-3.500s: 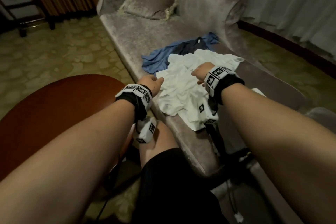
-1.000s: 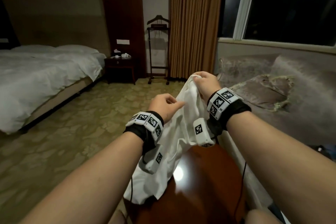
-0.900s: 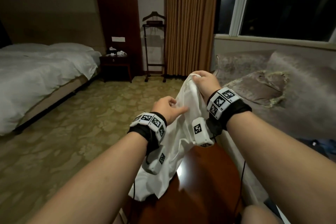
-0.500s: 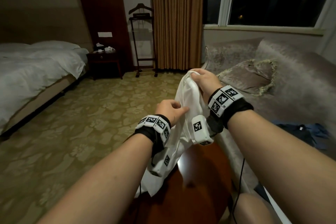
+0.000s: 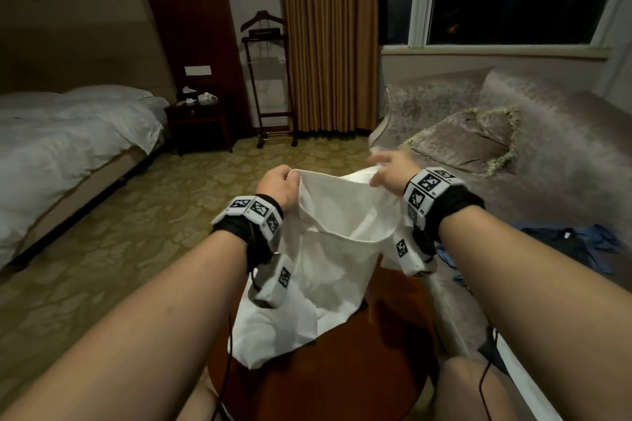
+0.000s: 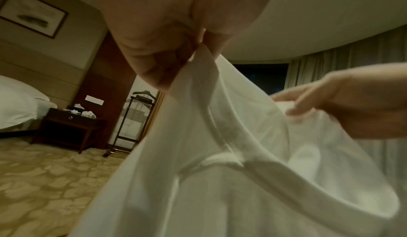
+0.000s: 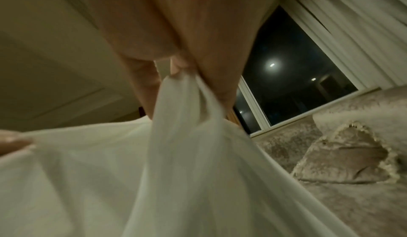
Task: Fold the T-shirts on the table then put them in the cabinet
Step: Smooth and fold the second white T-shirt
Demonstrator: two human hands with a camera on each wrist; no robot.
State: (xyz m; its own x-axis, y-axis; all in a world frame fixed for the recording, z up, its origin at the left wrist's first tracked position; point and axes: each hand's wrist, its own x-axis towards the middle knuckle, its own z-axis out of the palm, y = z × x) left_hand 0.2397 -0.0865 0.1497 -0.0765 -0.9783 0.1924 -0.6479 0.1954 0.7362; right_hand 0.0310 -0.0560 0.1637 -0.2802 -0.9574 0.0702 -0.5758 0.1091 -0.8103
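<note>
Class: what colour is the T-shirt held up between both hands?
Plain white T-shirt, clearest in the head view.

Hotel bedroom, made bed (image 5: 68,140), valet stand (image 5: 268,79), chaise (image 5: 547,161)

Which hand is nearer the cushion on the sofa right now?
Right. The right hand holds the white shirt just short of the cushion; the left hand grips the shirt's other end, farther away toward the bed.
</note>
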